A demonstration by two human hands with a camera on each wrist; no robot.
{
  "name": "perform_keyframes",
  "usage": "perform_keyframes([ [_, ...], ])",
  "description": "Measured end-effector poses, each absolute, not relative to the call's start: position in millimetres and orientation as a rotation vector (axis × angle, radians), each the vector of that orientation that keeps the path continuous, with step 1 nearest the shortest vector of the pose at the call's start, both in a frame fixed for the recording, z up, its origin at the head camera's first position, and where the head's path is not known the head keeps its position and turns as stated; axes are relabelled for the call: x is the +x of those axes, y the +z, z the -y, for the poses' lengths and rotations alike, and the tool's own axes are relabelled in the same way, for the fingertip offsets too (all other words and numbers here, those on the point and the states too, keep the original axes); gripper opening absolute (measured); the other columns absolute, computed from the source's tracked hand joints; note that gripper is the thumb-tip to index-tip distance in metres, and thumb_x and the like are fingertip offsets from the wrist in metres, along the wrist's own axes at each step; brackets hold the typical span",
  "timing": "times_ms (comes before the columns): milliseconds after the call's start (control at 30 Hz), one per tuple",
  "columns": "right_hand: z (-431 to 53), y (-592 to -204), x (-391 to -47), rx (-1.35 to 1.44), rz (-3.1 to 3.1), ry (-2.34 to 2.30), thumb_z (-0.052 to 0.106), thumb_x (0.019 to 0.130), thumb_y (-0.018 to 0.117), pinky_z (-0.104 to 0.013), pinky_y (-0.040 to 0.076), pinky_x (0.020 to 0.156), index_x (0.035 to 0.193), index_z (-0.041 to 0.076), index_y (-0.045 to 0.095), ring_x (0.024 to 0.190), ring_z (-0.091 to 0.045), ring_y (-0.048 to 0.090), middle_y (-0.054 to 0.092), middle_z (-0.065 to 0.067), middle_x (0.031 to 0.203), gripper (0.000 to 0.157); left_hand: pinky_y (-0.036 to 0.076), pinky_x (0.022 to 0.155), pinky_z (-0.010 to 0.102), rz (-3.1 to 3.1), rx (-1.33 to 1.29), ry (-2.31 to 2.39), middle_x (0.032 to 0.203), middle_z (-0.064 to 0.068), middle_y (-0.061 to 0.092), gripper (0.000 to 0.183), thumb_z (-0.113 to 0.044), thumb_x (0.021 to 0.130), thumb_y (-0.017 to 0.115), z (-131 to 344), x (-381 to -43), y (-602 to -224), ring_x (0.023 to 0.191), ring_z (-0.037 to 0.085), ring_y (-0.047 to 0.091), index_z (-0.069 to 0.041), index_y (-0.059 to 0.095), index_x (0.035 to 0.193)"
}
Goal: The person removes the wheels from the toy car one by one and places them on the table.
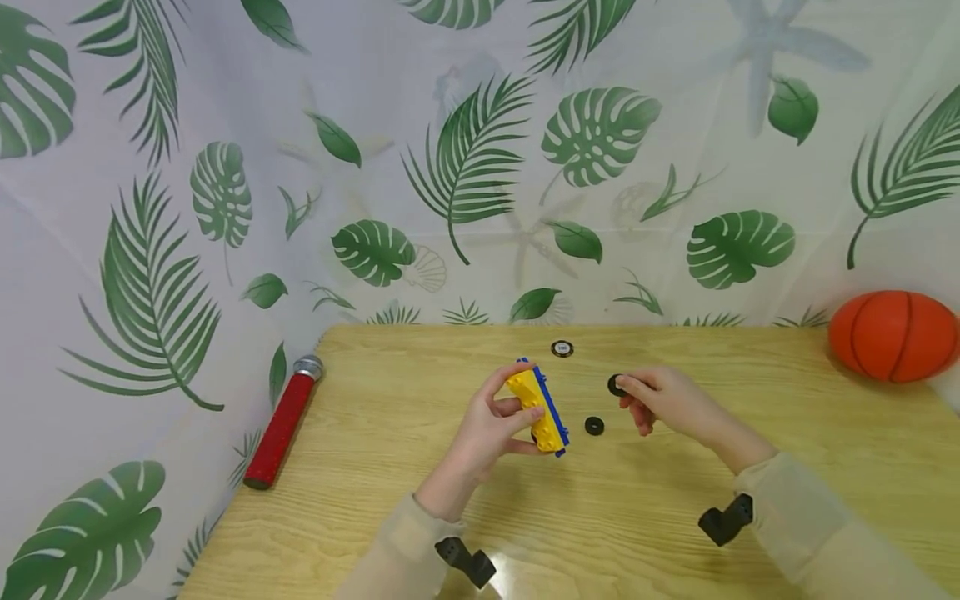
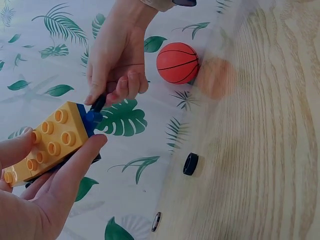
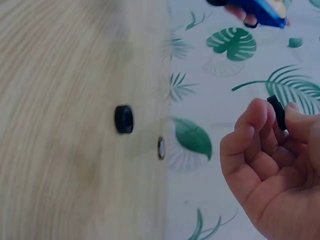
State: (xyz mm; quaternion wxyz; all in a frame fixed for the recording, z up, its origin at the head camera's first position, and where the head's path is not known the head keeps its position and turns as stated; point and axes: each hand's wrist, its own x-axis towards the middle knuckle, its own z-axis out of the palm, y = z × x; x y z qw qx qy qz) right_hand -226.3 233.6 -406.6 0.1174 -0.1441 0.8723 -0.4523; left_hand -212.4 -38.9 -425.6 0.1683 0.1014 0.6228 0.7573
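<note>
My left hand (image 1: 483, 429) grips a toy car body (image 1: 551, 437) of yellow studded building block on a blue base, tilted above the table. In the left wrist view, a blue peg (image 2: 93, 117) sticks out at the base's side, and dark wheel parts show partly under the block, mostly hidden by the fingers. Thumb and fingertips of my right hand (image 1: 667, 404) pinch a small black tyre (image 3: 276, 112) to the right of the car body, apart from it in the head view. A second black tyre (image 1: 595, 432) lies flat on the table between the hands.
A black-and-white poker chip (image 1: 562, 348) lies near the table's back edge. At the left edge rests a red toy microphone (image 1: 281, 429) with a silver head. An orange-red toy basketball (image 1: 892, 336) sits at the back right. A leaf-printed cloth (image 1: 480, 275) hangs behind the wooden table (image 1: 375, 400).
</note>
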Motion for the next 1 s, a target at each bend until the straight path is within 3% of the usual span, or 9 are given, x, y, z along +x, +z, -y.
perform_keyframes([
  [333, -259.6, -431.2, -232.5, -0.31, -2.564, -1.259, 0.032, 0.107, 0.043, -0.036, 0.052, 0.053, 0.088, -0.003, 0.058, 0.052, -0.015, 0.052, 0.052, -0.001, 0.061, 0.043, 0.061, 0.069, 0.049, -1.777, 0.3, 2.148, 0.123, 0.024, 0.066, 0.058, 0.003, 0.094, 0.063, 38.2, -212.1, -426.5, 0.1, 0.03, 0.069, -0.027, 0.049, 0.141],
  [600, -271.4, -447.1, -239.5, -0.268, -2.6, -1.125, 0.034, 0.107, 0.043, -0.026, 0.038, 0.045, 0.086, 0.0, 0.059, 0.044, -0.01, 0.038, 0.047, 0.004, 0.056, 0.043, 0.061, 0.069, 0.048, -1.789, 0.301, 2.14, 0.122, 0.024, 0.066, 0.058, 0.003, 0.094, 0.063, 39.3, -213.4, -423.5, 0.1, 0.03, 0.069, -0.029, 0.05, 0.14],
  [833, -279.1, -461.1, -245.6, -0.187, -2.552, -1.098, 0.031, 0.108, 0.042, -0.025, 0.037, 0.044, 0.095, -0.002, 0.064, 0.043, -0.007, 0.036, 0.05, 0.003, 0.057, 0.042, 0.061, 0.068, 0.048, -1.785, 0.298, 2.162, 0.123, 0.025, 0.066, 0.059, 0.004, 0.093, 0.062, 42.0, -213.3, -420.1, 0.101, 0.031, 0.069, -0.027, 0.049, 0.142],
  [1000, -281.3, -469.5, -246.4, -0.149, -2.541, -1.05, 0.031, 0.108, 0.042, -0.024, 0.036, 0.042, 0.087, 0.001, 0.064, 0.041, -0.007, 0.033, 0.051, 0.003, 0.057, 0.043, 0.061, 0.069, 0.051, -1.759, 0.297, 2.185, 0.124, 0.027, 0.064, 0.059, 0.006, 0.094, 0.061, 44.2, -212.3, -420.5, 0.101, 0.031, 0.069, -0.027, 0.049, 0.141],
])
